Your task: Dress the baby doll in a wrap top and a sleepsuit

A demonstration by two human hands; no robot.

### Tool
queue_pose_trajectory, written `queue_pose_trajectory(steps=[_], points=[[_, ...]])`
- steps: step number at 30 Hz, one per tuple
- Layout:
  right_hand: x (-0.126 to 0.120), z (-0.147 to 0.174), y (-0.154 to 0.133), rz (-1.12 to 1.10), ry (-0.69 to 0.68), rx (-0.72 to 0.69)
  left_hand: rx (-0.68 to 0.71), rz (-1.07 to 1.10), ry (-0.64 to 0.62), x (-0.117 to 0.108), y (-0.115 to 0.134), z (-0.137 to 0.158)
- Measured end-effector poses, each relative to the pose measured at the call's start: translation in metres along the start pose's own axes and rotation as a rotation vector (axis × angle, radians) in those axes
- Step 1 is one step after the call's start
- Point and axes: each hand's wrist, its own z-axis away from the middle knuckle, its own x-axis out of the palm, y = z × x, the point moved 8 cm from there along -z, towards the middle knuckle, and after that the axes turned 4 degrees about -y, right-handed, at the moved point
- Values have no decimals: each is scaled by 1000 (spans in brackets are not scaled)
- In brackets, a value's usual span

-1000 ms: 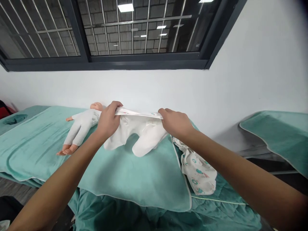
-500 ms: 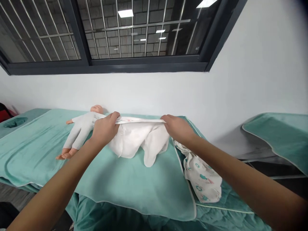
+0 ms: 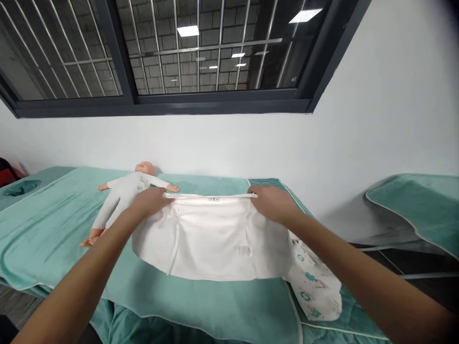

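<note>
A small white baby shirt is stretched out above the green cloth, its top edge pulled straight. My left hand is closed on the left end of that edge, and my right hand grips the right end. A small printed mark shows at the middle of the edge, and a pale tag lower down. Just beyond my left hand lies a baby doll in a light outfit, on its back. Beneath my right forearm is a white printed cloth with green and pink figures.
A green cloth covers the padded bed. Behind it rises a white wall with a dark-framed window. Another green cloth hangs over something at the right. A red and black object is at the far left.
The shirt's hanging part has spread into a wide, flat panel and come toward me. Both hands sit lower in view, still holding the edge. The doll's arm by my left hand is now uncovered.
</note>
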Motion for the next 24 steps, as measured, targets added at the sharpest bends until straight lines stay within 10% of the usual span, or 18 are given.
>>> queue_pose_trajectory(steps=[7,14,24], points=[[93,-5,-75,31,141,-107,22,-202,194,82,41,-11],[190,-2,-121,-216,79,-144,255,67,-32,191,96,5],[191,-46,-95,-147,68,55,-9,98,-14,192,62,-44]])
